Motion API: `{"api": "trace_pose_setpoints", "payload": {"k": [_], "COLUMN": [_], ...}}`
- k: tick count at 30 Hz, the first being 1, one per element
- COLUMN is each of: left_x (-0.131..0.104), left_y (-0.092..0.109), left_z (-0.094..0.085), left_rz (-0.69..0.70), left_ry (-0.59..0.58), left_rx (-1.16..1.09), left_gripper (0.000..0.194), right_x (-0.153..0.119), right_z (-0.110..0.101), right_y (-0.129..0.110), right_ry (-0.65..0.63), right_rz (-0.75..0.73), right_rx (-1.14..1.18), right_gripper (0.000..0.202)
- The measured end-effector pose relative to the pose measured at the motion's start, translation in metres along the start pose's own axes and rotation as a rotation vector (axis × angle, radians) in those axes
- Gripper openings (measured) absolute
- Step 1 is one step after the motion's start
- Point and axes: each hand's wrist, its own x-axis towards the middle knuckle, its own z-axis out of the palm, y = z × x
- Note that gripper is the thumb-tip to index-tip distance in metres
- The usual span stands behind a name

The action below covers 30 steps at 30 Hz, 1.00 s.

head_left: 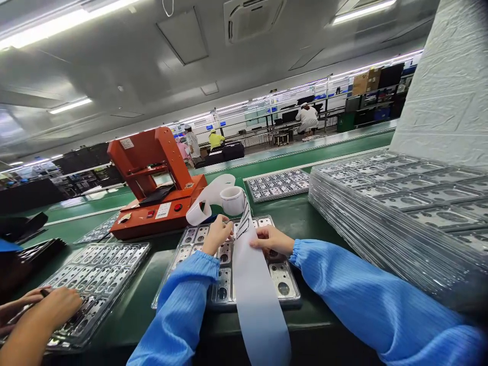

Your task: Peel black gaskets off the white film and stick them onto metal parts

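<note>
White label strip (251, 284) runs over the parts tray (284, 284); my left hand (216, 235) pinches its edge, my right hand (271, 240) pins it flat. Peeling a label, I reckon; next needs careful placement.

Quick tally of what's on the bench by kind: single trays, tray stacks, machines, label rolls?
Single trays: 4
Tray stacks: 1
Orange machines: 1
Label rolls: 1
Total: 7
</note>
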Motion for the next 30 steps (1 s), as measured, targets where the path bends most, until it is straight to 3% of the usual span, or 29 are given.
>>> {"api": "trace_pose_setpoints", "payload": {"k": [7, 14, 22, 26, 30], "left_x": [-0.011, -0.009, 0.016, 0.015, 0.016], "left_y": [0.008, 0.021, 0.023, 0.016, 0.013], "left_z": [0.012, 0.025, 0.04, 0.046, 0.048], "left_rz": [-0.104, -0.183, -0.122, -0.077, -0.031], "left_ry": [-0.175, -0.423, -0.326, -0.314, -0.286], "left_rx": [-0.323, -0.688, -0.915, -0.909, -0.876], "left_gripper": [0.033, 0.029, 0.024, 0.024, 0.02], "right_x": [-0.003, -0.005, -0.007, -0.009, -0.007], "right_z": [-0.032, -0.051, -0.066, -0.072, -0.075], "right_y": [-0.006, -0.008, -0.013, -0.01, -0.005], "right_ry": [0.178, 0.01, -0.126, -0.031, 0.171], "right_rz": [0.05, 0.132, 0.115, 0.116, 0.097], "right_rx": [-0.019, 0.029, 0.085, 0.102, 0.128], "right_gripper": [0.013, 0.008, 0.021, 0.015, 0.023]}}
